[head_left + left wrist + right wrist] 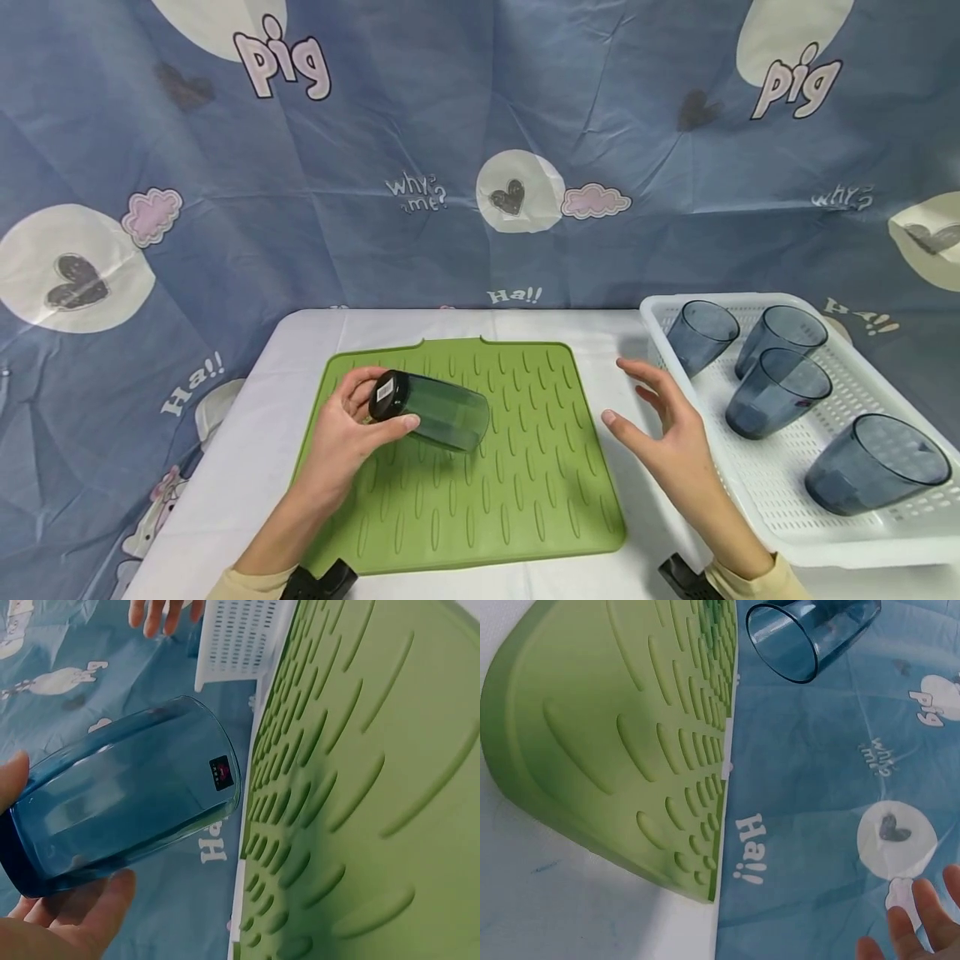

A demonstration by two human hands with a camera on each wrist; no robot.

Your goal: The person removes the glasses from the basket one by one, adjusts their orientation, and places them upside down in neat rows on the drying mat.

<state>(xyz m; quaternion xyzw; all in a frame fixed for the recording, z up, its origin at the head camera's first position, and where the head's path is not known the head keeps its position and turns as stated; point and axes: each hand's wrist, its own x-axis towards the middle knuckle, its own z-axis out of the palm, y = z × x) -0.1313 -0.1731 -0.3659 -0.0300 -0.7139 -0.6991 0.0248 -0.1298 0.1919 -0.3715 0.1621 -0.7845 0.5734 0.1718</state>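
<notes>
A clear blue drinking glass is held over the green ridged mat, looking greenish against it. My left hand grips it near its thick dark base, thumb on the near side and fingers on the far side. The glass lies tilted on its side, its mouth pointing right and slightly down. In the left wrist view, a small dark label shows near the rim of the glass. My right hand hovers between the mat and the white basket, thumb and fingers spread with nothing between them.
On the right stands a white perforated basket with several blue glasses, among them one at the near right and one at the back left. A white cloth covers the table. Behind hangs a blue printed curtain.
</notes>
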